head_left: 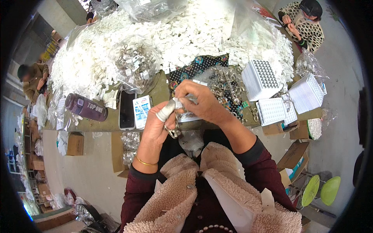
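Just over the table's near edge, my two hands meet. My left hand point(157, 122), its thumb wrapped in a pale covering, is closed around a few shiny metal clasps point(173, 133) that dangle below the fingers. With bent fingers, my right hand point(200, 100) pinches a small white tag point(178, 104) against the left fingertips. How the tag and clasps join is hidden by the fingers. Beyond my right hand, a heap of metal clasps point(223, 83) lies on a dark patterned cloth point(198, 65). A clear bag point(136, 64) of tagged metal pieces stands farther left.
A huge pile of white tags point(186, 35) covers the far table. Left of my hands are a purple bottle point(86, 107), a phone point(127, 110) and a blue-white box point(142, 110). White tray stacks point(258, 79) stand right. Cardboard boxes point(75, 143) sit below; two other people are nearby.
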`<action>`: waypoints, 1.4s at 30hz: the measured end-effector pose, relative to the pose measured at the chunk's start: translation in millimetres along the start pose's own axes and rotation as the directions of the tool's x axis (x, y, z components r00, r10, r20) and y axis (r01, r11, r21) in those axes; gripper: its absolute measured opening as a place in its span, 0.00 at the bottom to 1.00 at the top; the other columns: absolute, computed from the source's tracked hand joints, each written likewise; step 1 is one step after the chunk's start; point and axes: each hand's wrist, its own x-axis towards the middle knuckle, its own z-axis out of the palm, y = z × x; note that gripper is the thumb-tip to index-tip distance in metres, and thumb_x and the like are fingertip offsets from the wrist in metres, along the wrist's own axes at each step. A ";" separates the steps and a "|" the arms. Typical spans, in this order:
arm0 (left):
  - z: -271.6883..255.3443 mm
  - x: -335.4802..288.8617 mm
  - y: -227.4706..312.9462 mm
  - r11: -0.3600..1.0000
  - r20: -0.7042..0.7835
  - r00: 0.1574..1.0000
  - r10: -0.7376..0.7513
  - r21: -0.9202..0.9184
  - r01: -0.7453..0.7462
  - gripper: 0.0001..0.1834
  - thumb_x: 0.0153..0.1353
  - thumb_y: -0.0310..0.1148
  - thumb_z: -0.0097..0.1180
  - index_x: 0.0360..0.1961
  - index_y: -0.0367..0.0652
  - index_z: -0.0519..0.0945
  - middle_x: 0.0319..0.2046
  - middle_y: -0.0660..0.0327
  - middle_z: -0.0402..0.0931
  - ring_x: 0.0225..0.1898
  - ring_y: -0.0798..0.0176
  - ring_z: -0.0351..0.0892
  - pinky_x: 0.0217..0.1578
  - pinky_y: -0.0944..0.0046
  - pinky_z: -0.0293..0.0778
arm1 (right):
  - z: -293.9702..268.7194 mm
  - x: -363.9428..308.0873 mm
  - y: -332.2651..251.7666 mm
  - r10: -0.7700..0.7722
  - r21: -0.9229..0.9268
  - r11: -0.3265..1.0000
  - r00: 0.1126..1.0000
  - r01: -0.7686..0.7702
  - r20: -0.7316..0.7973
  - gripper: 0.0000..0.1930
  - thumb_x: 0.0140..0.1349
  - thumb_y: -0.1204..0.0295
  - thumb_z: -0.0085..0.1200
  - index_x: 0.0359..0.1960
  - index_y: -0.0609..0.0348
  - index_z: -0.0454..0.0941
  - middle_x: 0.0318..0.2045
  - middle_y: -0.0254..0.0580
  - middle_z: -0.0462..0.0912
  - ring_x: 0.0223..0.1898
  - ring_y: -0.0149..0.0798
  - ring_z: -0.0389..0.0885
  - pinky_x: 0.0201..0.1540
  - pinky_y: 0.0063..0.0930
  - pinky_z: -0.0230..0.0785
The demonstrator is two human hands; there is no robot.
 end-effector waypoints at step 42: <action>16.0 144.2 1.0 -0.520 0.763 0.607 0.222 0.620 -0.588 0.10 0.46 0.23 0.63 0.31 0.49 0.86 0.31 0.62 0.75 0.38 0.56 0.73 0.38 0.57 0.68 | -73.2 -59.2 51.3 -0.189 -0.678 0.664 0.806 -0.315 -0.561 0.03 0.54 0.76 0.62 0.28 0.58 0.80 0.30 0.40 0.80 0.33 0.48 0.79 0.36 0.39 0.70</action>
